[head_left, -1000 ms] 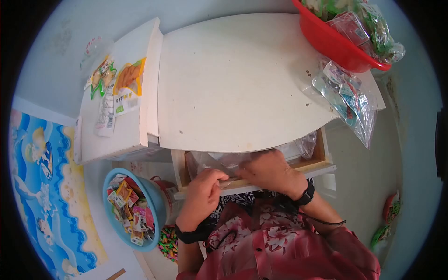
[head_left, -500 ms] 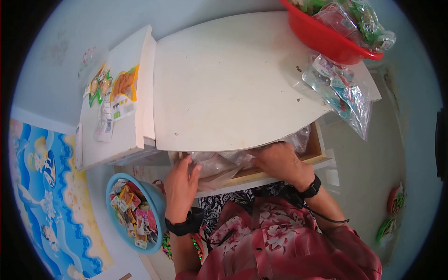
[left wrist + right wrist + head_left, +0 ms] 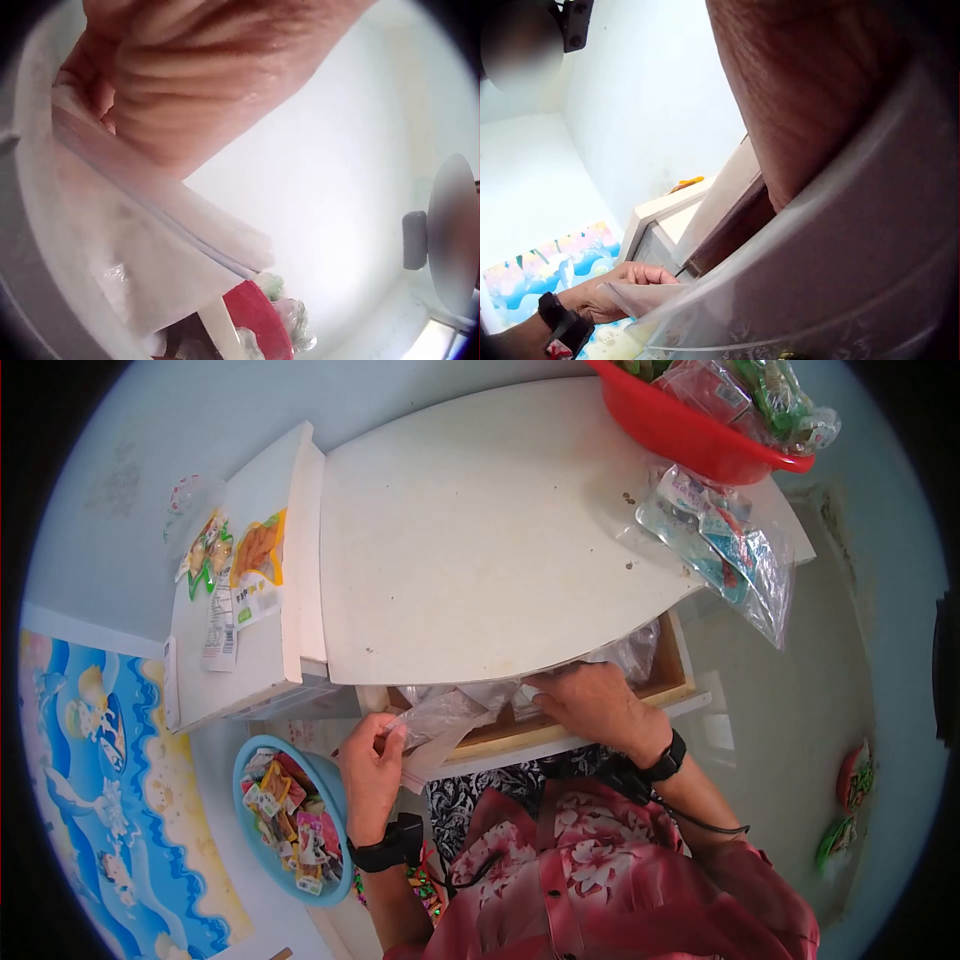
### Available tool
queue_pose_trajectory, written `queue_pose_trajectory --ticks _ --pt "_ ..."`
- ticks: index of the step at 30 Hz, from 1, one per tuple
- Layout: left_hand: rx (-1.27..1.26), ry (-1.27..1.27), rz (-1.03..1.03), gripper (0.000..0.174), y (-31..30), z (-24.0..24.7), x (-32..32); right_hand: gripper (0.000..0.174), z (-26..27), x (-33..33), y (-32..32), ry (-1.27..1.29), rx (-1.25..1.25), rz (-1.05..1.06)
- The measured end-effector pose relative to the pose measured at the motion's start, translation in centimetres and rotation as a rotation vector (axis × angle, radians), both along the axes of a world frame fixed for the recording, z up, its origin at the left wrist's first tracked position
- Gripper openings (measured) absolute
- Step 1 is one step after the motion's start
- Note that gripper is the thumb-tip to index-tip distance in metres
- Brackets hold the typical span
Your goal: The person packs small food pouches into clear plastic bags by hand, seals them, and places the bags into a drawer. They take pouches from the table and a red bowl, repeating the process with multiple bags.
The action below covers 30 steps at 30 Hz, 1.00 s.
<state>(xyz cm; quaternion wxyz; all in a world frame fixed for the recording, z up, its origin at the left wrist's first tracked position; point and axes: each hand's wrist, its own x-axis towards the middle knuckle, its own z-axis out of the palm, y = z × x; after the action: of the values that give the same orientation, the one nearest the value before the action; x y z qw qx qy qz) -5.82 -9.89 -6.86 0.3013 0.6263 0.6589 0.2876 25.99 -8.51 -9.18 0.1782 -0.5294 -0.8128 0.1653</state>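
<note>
In the head view, the left hand (image 3: 371, 765) pinches the corner of a clear plastic bag (image 3: 440, 722) at the left end of an open drawer (image 3: 520, 742). The left wrist view shows the bag's flat edge (image 3: 172, 225) running from that hand (image 3: 202, 75). The right hand (image 3: 600, 705) reaches into the drawer under the tabletop edge, thumb and finger on thin clear plastic; its fingertips are partly hidden. From the right wrist view, the left hand (image 3: 634, 289) holds the bag's corner, with sheer plastic close below the right hand (image 3: 802, 90).
Snack packs (image 3: 258, 565) lie on the raised shelf at left. A red basin (image 3: 690, 435) of packages stands at the table's back right, a bagged bundle (image 3: 715, 535) beside it. A blue tub (image 3: 335, 800) of small packets stands left of the drawer.
The left hand has moved left and away from the right hand, and now pinches the bag corner. The plastic stretches out between them. The head view has shifted slightly.
</note>
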Motion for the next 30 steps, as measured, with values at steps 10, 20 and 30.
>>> queue_pose_trajectory --ticks 10,20,30 --pt "0.269 -0.221 0.134 0.01 -2.1 6.0 -2.0 0.024 0.8 -0.1 0.3 -0.01 -0.081 -0.005" --pt "0.434 -0.806 0.536 0.014 -1.2 8.5 3.7 0.061 7.1 -1.4 -2.2 0.699 -0.021 0.221" --pt "0.205 -1.032 0.416 0.015 -0.7 9.7 7.2 0.07 7.6 -2.9 -1.8 1.216 -0.35 -0.167"
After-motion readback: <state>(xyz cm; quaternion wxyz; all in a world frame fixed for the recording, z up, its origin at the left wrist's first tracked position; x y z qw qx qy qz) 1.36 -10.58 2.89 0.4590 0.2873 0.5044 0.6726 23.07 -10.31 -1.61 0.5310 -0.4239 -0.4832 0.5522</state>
